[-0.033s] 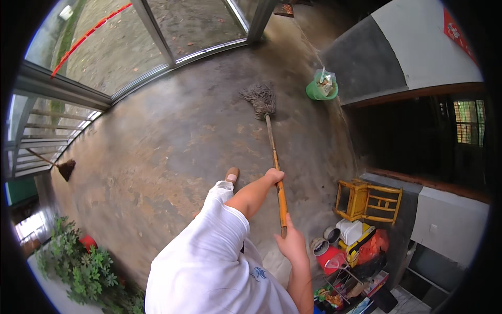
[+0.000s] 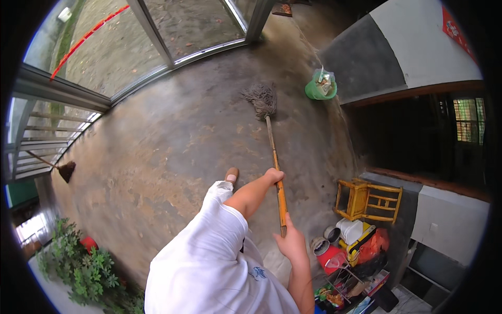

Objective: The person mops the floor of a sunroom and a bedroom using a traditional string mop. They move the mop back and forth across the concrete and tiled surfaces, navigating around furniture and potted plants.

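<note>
A mop (image 2: 281, 196) with a long wooden handle slants away from me. Its grey string head (image 2: 260, 100) lies on the concrete floor. Partway down the handle, my left hand (image 2: 274, 176) is closed round the wood, with that arm stretched forward. My right hand (image 2: 293, 244) grips the near top end of the handle, thumb on one side and fingers on the other; some of those fingers are hidden. My shoe (image 2: 232, 175) shows to the left of the handle.
A green bin (image 2: 321, 85) with rubbish stands by the right wall. At lower right are a yellow wooden chair (image 2: 366, 200), a red bucket (image 2: 330, 257) and piled household items. A broom (image 2: 66, 170) leans at far left, leafy plants (image 2: 86, 267) below it; glass doors (image 2: 172, 64) line the far side.
</note>
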### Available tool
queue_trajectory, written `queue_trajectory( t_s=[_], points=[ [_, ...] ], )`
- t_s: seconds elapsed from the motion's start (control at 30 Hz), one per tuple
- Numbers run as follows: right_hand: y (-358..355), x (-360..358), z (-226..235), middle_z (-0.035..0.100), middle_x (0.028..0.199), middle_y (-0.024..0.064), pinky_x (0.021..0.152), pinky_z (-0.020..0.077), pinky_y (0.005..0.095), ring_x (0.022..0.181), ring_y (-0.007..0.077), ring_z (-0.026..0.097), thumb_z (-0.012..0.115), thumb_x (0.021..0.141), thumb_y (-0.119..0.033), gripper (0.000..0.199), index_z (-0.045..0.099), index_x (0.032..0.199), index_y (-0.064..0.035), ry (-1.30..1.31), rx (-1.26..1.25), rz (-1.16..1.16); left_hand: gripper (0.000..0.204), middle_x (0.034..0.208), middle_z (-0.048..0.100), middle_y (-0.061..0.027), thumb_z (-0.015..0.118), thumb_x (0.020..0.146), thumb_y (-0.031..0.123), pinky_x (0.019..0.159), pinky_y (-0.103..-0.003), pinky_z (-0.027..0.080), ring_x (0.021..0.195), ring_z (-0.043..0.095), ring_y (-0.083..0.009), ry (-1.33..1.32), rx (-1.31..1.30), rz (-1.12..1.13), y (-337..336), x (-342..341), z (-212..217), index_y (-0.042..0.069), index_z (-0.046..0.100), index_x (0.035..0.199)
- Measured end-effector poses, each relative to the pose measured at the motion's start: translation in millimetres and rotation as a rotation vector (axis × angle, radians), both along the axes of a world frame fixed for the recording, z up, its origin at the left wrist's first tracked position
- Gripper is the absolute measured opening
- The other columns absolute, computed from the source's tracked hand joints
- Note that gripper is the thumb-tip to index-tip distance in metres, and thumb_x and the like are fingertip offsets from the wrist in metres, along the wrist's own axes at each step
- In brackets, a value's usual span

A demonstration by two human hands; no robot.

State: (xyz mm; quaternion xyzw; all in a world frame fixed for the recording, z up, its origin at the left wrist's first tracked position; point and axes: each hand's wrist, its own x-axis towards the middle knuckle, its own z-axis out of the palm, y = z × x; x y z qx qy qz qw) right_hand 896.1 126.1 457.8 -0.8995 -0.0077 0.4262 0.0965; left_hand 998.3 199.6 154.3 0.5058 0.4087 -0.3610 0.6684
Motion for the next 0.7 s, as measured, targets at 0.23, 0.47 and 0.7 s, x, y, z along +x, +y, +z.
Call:
queue_trajectory(
  t_s=[0.23,0.47,0.7],
  points=[
    [-41.3,40.9,22.6,0.062,0.092,0.0252,0.076,0.0478,0.0399,0.087,0.0372,0.06,0.068,0.071,-0.019,0.072,0.038,0.135,-0.0088,0.086,0.224,-0.068,0.018,0.068,0.055,-0.0112,0.063,0.064,0.013,0.048,-0.037,0.046,0.058,0.056,-0.0216,0.025,0.002,0.139,7.1,7.2,38.1,-0.002,0.058,0.072],
    [-37.0,43.0,20.9,0.056,0.061,0.0082,0.044,0.0446,0.03,0.042,0.0132,0.051,0.065,0.074,-0.009,0.068,0.038,0.136,-0.0125,0.283,0.395,-0.109,0.017,0.062,0.054,-0.0083,0.061,0.069,0.015,0.04,-0.034,0.041,0.049,0.052,-0.0181,0.101,0.118,0.264,49.6,-42.0,1.1,0.0,0.055,0.067],
    [-66.9,30.1,-14.3,0.06,0.071,0.0147,0.053,0.0504,0.0319,0.051,0.0219,0.059,0.06,0.071,-0.008,0.066,0.041,0.135,-0.015,0.282,0.413,0.219,0.01,0.064,0.054,-0.0072,0.056,0.074,0.013,0.039,-0.03,0.039,0.05,0.053,-0.0191,0.133,0.007,0.476,53.4,-116.3,16.6,0.003,0.056,0.074]
  ],
)
